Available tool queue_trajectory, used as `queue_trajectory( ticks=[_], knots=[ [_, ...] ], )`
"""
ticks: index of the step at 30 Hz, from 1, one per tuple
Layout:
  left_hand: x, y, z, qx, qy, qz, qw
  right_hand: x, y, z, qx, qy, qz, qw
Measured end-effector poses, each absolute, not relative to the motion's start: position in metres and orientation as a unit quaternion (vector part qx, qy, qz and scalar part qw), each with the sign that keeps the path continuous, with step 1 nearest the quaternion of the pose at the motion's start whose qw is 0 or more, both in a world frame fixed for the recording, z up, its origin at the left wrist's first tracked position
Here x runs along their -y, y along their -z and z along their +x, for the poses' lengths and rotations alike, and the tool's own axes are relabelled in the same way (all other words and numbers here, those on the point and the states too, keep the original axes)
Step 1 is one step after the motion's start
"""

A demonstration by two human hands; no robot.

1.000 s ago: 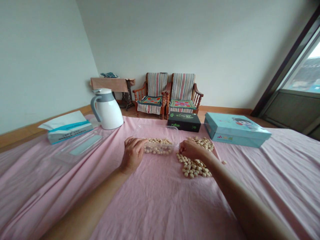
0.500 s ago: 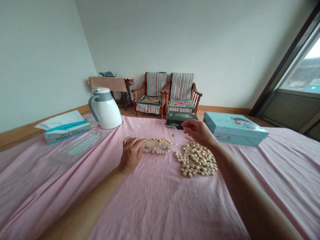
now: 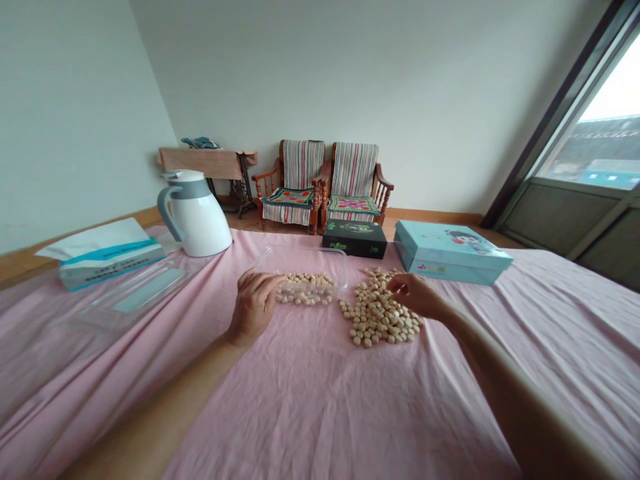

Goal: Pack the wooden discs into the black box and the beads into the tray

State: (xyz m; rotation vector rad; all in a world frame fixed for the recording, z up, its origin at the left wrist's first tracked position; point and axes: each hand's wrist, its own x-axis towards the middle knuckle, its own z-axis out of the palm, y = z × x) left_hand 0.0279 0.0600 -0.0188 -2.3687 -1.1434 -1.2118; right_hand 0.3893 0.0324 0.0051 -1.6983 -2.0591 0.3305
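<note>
My left hand (image 3: 255,301) is closed on the left side of a clear plastic box (image 3: 306,293), its fingers over the near rim. Inside the box lies a layer of round beige pieces (image 3: 314,280) that look like nuts or dried seeds. A heap of the same beige pieces (image 3: 383,319) sits on the pink cloth to the right of the box. Over the far right part of that heap is my right hand (image 3: 414,295), its fingers curled together and pointing left. Whatever may be between those fingertips is hidden.
A clear plastic lid (image 3: 137,293) lies at left, by a tissue pack (image 3: 113,257) and a white-grey jug (image 3: 204,220). Behind the heap stand a black box (image 3: 355,239) and a light-blue box (image 3: 453,252). Two chairs (image 3: 300,177) stand against the wall beyond the pink cloth (image 3: 300,400).
My right hand has come down from above the heap's far end to the pieces. A piece seen near the box's right end no longer shows there. My left hand stays on the box.
</note>
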Motion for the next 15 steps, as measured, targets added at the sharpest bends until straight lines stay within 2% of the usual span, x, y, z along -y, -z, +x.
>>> queue_trajectory(
  ticks=[4,11,15],
  knots=[
    [-0.059,0.019,0.029,0.378,0.42,-0.815,0.13,-0.034,0.008,0.38,0.764,-0.129,-0.589,0.23],
    [-0.054,0.017,0.032,0.36,0.415,-0.822,0.153,-0.045,0.033,0.37,0.735,0.005,-0.646,0.206],
    [-0.052,0.017,0.034,0.365,0.423,-0.815,0.155,-0.043,0.034,0.367,0.73,-0.013,-0.649,0.211]
  ],
)
